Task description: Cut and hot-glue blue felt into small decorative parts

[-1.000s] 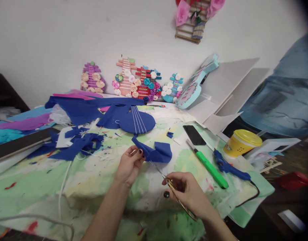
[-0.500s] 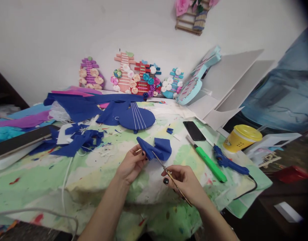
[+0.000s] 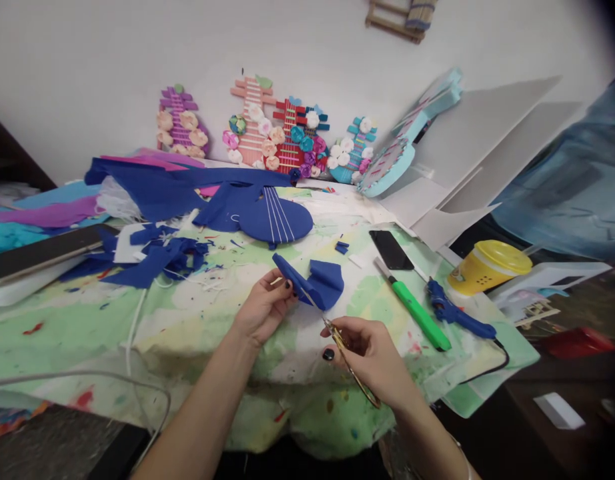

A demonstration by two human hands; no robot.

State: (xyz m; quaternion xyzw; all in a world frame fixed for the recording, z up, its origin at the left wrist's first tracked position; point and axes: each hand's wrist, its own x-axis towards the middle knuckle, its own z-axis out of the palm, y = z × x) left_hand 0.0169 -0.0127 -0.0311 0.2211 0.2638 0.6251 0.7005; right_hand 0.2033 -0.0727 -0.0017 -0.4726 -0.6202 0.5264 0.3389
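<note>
Between the thumb and fingers of my left hand (image 3: 267,308) is a piece of dark blue crepe paper or cloth (image 3: 327,283), curled at its right end. My right hand (image 3: 370,353) is closed around gold-handled scissors (image 3: 348,357). Their blades point up and left and lie against the blue piece, close to my left fingertips. Past my hands lies a flat blue guitar shape (image 3: 282,221) with white strings. Small blue scraps (image 3: 342,247) rest to the right of it.
On the right are a black phone (image 3: 391,250), a green utility knife (image 3: 420,315), a blue glue gun (image 3: 455,313) and a yellow-lidded cup (image 3: 490,267). Blue offcuts (image 3: 175,257) lie left. Decorated guitars (image 3: 290,137) stand along the wall. A white cord (image 3: 132,333) crosses the table.
My view has tilted down a little, so the things at the back appear higher. The scissor handles look wider apart than before. Both hands keep their holds.
</note>
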